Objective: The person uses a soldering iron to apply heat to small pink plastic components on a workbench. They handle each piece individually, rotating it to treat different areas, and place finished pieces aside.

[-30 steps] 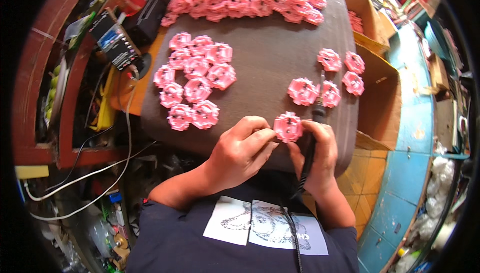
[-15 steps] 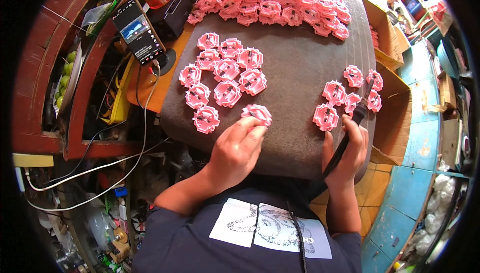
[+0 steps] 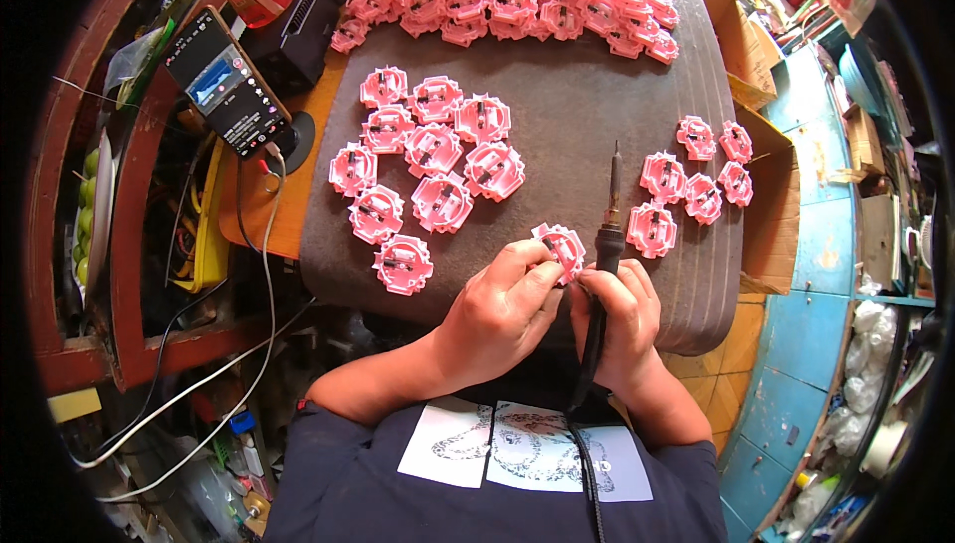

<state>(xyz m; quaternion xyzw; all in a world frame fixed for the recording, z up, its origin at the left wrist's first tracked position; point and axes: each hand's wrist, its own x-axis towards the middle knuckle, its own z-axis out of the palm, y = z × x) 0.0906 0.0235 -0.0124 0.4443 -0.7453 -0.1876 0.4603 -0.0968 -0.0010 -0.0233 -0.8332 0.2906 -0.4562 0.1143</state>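
At the table's (image 3: 537, 135) near edge, my left hand (image 3: 497, 309) is pinching one pink piece (image 3: 563, 253), my right hand (image 3: 622, 314) gripping a soldering iron (image 3: 610, 240), with ten-piece group (image 3: 434, 150), six-piece group (image 3: 703, 199) and heap (image 3: 512, 6) lying beyond (which are finished, I'm not telling by eye).

Head-worn fisheye looks down over the tabletop (image 3: 562, 95)

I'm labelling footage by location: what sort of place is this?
Probably a small workshop, judging by the slim black soldering iron, heaped round pink plastic parts and open brown cardboard box.
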